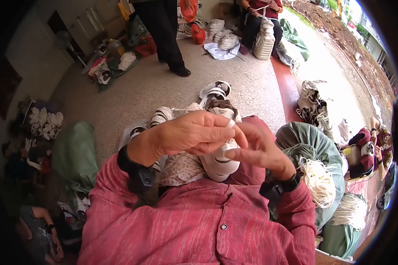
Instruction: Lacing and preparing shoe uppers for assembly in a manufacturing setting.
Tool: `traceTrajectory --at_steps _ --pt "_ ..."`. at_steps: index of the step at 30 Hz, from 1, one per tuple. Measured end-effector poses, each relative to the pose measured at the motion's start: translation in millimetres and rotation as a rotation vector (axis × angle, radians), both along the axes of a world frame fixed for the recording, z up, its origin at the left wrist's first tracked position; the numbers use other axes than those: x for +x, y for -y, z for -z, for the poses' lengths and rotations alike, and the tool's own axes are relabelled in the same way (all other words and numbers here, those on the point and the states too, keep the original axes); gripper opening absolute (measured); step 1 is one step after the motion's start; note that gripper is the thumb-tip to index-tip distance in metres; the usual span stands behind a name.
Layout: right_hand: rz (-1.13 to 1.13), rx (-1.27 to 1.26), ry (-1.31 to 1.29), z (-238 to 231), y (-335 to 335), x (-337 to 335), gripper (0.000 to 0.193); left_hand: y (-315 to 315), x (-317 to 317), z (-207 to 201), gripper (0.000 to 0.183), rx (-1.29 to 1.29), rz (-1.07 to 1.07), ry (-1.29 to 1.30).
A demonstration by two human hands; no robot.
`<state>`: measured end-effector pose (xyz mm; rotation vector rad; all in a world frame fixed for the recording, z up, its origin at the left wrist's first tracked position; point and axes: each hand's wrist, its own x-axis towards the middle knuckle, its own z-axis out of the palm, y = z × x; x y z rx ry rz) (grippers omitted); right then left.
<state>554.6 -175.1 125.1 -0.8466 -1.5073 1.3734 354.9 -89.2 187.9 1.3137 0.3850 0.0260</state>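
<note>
Room to reach lies forward, over the speckled floor (pixel 119 106); rightward, a green sack (pixel 314 134) crowds the elbow. The left hand (pixel 194 134) and right hand (pixel 263 152) overlap, fingers curled, above the white shoe (pixel 219 169). Whether they clamp the small white band (pixel 231 124), I cannot tell; a light, steady fingertip pinch should suit it.

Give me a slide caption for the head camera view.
Left hand and right hand close together above a white shoe, with bundled pale cord at right.
</note>
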Motion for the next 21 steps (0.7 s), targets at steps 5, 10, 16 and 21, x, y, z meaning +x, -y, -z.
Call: traceTrajectory --at_steps 5,10,16,21 --pt "-0.021 -0.004 -0.413 19 21 40 0.021 -21 -52 9 0.032 -0.091 -0.167 0.29" --pt "0.297 0.049 -1.037 34 58 116 0.024 -38 -117 46 0.044 -0.283 -0.354 0.583" --pt "0.517 -0.029 -1.342 105 112 221 0.02 -38 -177 76 0.041 -0.389 -0.673 0.932" --pt "0.631 -0.076 -1.527 184 176 306 0.027 -47 -203 100 0.038 -0.453 -0.82 1.026"
